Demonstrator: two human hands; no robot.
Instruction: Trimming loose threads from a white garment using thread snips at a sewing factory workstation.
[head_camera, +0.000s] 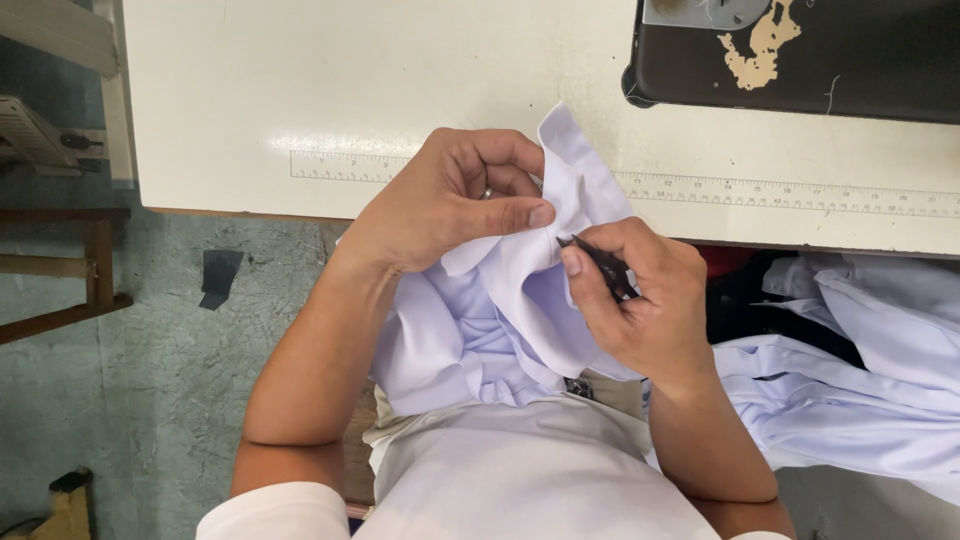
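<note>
The person sits at a cream tabletop (300, 90) and holds a piece of pale lilac-white cloth (520, 310) in front of the body, just below the table edge. The left hand (450, 200) is closed on an upper fold of the cloth, thumb pressed against the bent fingers. The right hand (645, 300) is closed around a small dark tool (600, 265), held like a pen, and its tip touches the cloth just beside the left thumb.

The cloth looks thin, light and very soft; it falls in loose folds and keeps no shape by itself. I think it must be pinched near the working point and kept a little tight, as the left hand does, otherwise it slips and bunches. It does not look fragile, but a pointed tool could catch it.

Some things are hard to see. The tool is mostly hidden in the fingers, so I cannot tell what kind it is. The lower cloth disappears on the lap. More pale cloth (850, 390) lies at the right, cut by the frame, and a dark machine base (850, 60) is cut off at the top.
</note>
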